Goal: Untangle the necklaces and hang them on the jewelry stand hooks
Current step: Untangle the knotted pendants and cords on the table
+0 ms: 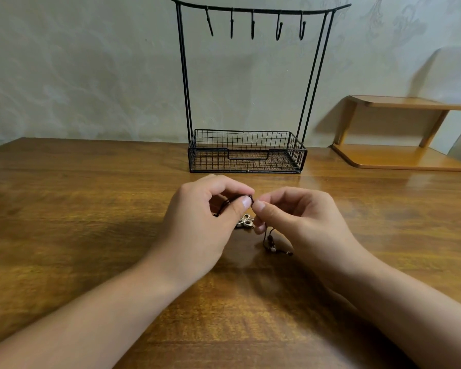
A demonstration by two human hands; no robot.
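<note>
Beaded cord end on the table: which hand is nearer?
Right. The right hand is directly over the beaded cord end, which trails from beneath its fingers. The left hand is off to the left, past the metal pendant.

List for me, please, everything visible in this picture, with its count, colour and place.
jewelry stand: one, black wire, back centre of the table, against the wall
hooks: five, black, on the stand's top bar, all bare
basket: one, black mesh, the stand's base
necklace cord: dark, number of necklaces unclear, pinched between both hands, end trailing onto the table
pendant: one, pale metal, below the thumbs
table: one, brown wood
shelf: one, light wood, far right
left hand: pinching the cord
right hand: pinching the cord
</note>
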